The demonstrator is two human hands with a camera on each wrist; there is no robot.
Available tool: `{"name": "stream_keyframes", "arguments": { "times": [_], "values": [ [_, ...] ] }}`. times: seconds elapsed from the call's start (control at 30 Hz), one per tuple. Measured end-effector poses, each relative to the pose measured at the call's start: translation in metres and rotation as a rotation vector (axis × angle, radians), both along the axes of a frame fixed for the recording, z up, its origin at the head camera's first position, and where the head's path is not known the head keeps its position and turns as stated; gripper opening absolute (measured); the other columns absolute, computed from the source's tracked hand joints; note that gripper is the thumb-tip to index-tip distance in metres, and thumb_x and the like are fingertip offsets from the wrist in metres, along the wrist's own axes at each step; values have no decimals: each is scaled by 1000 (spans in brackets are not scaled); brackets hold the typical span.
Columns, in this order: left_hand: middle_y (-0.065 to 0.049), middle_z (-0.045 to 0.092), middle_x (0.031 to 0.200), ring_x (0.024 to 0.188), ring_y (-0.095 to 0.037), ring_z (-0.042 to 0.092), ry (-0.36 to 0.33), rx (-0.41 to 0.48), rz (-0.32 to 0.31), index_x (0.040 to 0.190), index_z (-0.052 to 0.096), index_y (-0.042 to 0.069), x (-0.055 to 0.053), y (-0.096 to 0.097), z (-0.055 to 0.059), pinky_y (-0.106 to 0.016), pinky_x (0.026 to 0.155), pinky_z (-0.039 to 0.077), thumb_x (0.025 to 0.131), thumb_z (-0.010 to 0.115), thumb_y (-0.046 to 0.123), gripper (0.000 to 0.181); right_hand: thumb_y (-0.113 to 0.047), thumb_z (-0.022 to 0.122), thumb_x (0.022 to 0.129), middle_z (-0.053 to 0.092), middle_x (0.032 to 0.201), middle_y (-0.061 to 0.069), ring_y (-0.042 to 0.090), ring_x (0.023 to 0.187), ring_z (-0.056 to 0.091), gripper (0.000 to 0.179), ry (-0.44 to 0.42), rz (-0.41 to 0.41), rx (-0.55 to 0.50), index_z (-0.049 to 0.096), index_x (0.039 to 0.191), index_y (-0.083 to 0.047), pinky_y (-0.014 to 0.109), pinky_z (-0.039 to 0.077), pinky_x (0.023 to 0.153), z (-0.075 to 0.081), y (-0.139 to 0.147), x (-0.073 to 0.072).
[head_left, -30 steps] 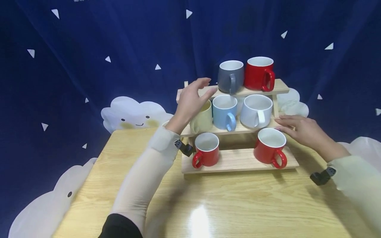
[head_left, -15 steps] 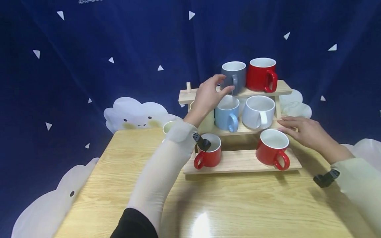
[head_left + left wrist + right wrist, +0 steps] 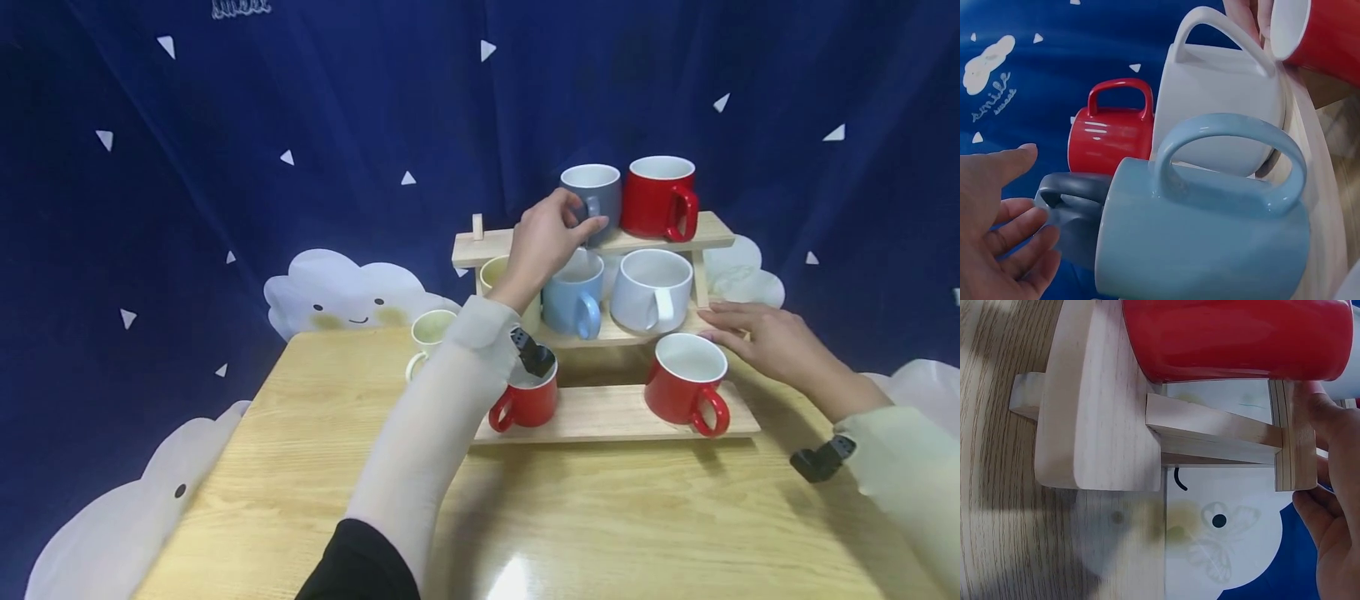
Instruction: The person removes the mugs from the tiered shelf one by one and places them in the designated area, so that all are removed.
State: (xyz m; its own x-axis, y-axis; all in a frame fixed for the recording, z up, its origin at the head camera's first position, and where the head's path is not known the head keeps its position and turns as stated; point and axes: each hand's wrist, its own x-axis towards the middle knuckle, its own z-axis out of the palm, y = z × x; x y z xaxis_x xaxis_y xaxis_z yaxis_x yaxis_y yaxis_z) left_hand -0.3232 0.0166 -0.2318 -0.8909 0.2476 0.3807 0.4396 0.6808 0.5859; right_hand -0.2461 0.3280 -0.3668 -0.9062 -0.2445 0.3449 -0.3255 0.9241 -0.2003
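Note:
A three-tier wooden rack (image 3: 600, 414) holds several mugs. My left hand (image 3: 547, 243) is at the grey mug (image 3: 609, 208) on the top tier, thumb and fingers apart near its handle. In the left wrist view the fingertips lie close beside the grey handle (image 3: 1054, 186); contact is unclear. A red mug (image 3: 651, 202) stands to the grey one's right. Below are a light blue mug (image 3: 564, 302), a white mug (image 3: 636, 287) and a partly hidden pale yellow mug (image 3: 533, 315). My right hand (image 3: 776, 340) grips the right end of the middle shelf (image 3: 1297, 437).
Two red mugs, one left (image 3: 538, 406) and one right (image 3: 677, 392), sit on the bottom tier. A pale cup (image 3: 431, 331) stands left of the rack, partly behind my left sleeve. Under everything is a wooden table (image 3: 322, 417), with a blue curtain (image 3: 337, 108) behind.
My left hand has moved right, from the left part of the top shelf to the grey mug's handle. The right hand stays at the shelf end. The mugs keep their places.

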Motion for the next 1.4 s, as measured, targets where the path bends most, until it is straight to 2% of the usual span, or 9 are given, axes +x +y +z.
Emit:
{"name": "stream_keyframes", "arguments": {
  "times": [0.17, 0.43, 0.6, 0.87, 1.13, 1.4],
  "values": [
    [5, 61, 97, 86, -10, 56, 2, -39, 34, 111, 58, 20, -3, 4, -1, -23, 70, 48, 87, 69, 52, 42, -34, 73, 88, 58, 130, 23, 47, 121, 51, 46, 44, 14, -1, 67, 125, -7, 67, 38, 97, -2, -1, -1],
    [8, 61, 91, 83, -10, 57, 17, -107, 90, 107, 58, 20, -9, 15, -2, -26, 68, 47, 87, 67, 56, 42, -37, 72, 89, 57, 132, 24, 47, 123, 49, 48, 8, -5, 14, 66, 127, -8, 67, 36, 98, -1, -2, -2],
    [8, 61, 86, 81, -11, 57, 38, -113, 115, 103, 58, 19, -10, 20, -4, -27, 67, 46, 88, 66, 56, 40, -35, 71, 90, 57, 132, 23, 48, 123, 49, 46, 10, -5, 12, 65, 127, -8, 68, 36, 98, 1, -1, -2],
    [5, 65, 88, 83, -14, 62, 71, -149, 151, 100, 62, 18, -10, 12, -8, -31, 69, 49, 94, 62, 48, 30, -36, 71, 90, 56, 133, 23, 48, 123, 48, 47, 0, -6, -2, 65, 127, -8, 68, 35, 98, -1, -2, -1],
    [4, 66, 95, 86, -14, 61, 42, -141, 102, 108, 64, 15, -13, -8, -1, -31, 73, 49, 97, 60, 40, 27, -35, 71, 90, 56, 134, 23, 48, 124, 47, 47, 1, -15, 7, 65, 128, -8, 68, 34, 99, -1, -2, 0],
    [3, 66, 101, 88, -11, 59, -61, -33, 44, 119, 63, 12, -19, -22, -2, -25, 76, 48, 100, 58, 32, 28, -33, 71, 90, 56, 132, 24, 47, 123, 48, 45, 14, -3, 24, 66, 127, -7, 67, 35, 99, -1, -1, 0]
  ]
}}
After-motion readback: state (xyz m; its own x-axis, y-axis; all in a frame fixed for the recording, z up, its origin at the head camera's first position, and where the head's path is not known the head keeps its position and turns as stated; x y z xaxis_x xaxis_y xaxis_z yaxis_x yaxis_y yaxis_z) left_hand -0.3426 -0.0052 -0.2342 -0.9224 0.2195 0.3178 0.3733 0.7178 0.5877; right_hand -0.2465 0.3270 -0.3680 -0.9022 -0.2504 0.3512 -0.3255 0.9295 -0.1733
